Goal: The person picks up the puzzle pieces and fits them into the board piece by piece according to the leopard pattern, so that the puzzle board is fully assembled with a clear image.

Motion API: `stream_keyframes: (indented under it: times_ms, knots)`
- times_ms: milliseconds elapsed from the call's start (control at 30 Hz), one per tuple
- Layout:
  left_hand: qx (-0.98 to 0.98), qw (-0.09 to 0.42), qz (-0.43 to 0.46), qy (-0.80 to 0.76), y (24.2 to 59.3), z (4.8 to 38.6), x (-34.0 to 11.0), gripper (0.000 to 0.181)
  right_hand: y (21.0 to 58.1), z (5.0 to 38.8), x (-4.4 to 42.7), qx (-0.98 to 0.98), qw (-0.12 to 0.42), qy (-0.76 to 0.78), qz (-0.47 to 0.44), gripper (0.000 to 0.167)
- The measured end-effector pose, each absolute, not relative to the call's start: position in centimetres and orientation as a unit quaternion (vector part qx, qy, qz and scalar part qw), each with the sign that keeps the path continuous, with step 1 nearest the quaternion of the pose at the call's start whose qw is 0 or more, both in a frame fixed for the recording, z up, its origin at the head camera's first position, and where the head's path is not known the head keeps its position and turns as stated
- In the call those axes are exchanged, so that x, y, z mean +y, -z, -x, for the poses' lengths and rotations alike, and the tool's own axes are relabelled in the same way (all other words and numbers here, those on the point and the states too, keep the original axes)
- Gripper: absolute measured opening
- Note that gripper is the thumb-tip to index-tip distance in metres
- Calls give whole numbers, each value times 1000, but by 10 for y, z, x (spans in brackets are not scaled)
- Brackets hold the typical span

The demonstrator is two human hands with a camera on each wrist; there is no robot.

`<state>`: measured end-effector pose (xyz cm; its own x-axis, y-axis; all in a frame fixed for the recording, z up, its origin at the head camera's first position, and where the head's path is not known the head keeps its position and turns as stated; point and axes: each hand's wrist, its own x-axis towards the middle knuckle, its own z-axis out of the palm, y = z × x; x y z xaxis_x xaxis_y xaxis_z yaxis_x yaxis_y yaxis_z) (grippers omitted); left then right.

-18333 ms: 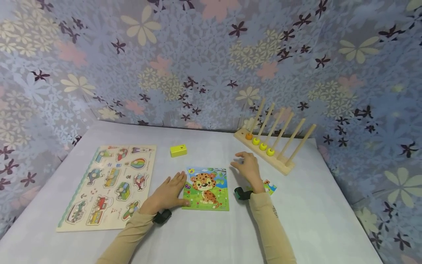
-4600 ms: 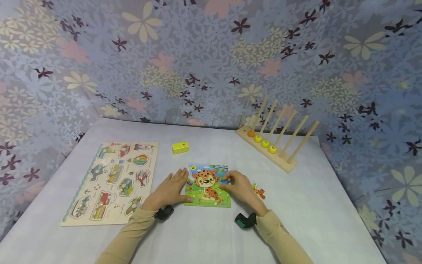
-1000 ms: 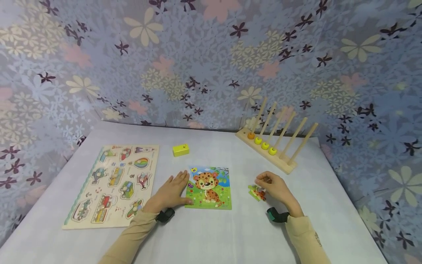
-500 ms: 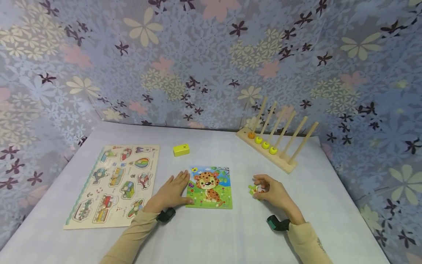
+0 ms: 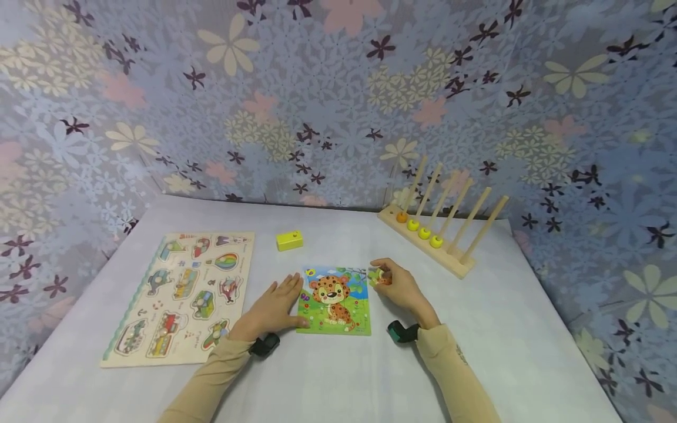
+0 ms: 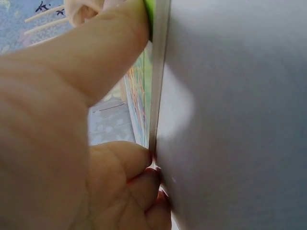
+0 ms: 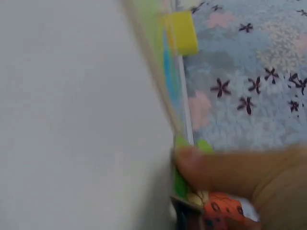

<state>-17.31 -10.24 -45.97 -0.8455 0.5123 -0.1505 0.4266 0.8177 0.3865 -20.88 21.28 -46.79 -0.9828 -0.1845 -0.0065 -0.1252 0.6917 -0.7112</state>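
A square leopard jigsaw puzzle (image 5: 334, 302) lies on the table in the head view. My left hand (image 5: 272, 308) lies at its left side, fingers stretched along the edge and thumb resting on the lower left corner. In the left wrist view the thumb (image 6: 110, 43) touches the board's top. Just off the puzzle's upper right side, my right hand (image 5: 404, 289) pinches green and spotted orange puzzle pieces (image 5: 379, 277). These pieces (image 7: 223, 205) appear under the thumb in the right wrist view, partly hidden and blurred; how many are held is unclear.
A wooden vehicle puzzle board (image 5: 180, 299) lies at the left. Behind the leopard puzzle sits a yellow block (image 5: 289, 240). At the back right stands a wooden peg rack (image 5: 441, 247) with upright rods and several orange and yellow beads. A floral cloth (image 5: 328, 106) rises behind the table.
My right hand has taken the puzzle pieces from the table and carried them left and away, towards the leopard puzzle. The left hand has stayed at the puzzle's edge.
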Motion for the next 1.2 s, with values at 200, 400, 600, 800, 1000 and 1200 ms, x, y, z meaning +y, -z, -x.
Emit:
stream_keyframes:
  times_ms: [200, 400, 600, 800, 1000, 1200]
  knots:
    - [945, 124, -248, -176, 461, 173, -101, 97, 476, 216, 206, 900, -1, 436, 16, 37]
    - [944, 130, -244, -179, 458, 172, -101, 97, 482, 216, 209, 823, -12, 568, -22, 33]
    - [944, 127, -245, -181, 457, 171, -101, 96, 482, 212, 202, 772, -26, 634, -33, 26]
    - [944, 125, -245, -181, 458, 171, -101, 97, 482, 207, 193, 753, 4, 658, -15, 25]
    - [944, 126, -245, -180, 458, 172, -100, 97, 474, 202, 189, 754, 76, 652, 23, 32]
    - [944, 127, -245, -180, 458, 171, -101, 97, 479, 200, 183, 797, 120, 585, 85, 28]
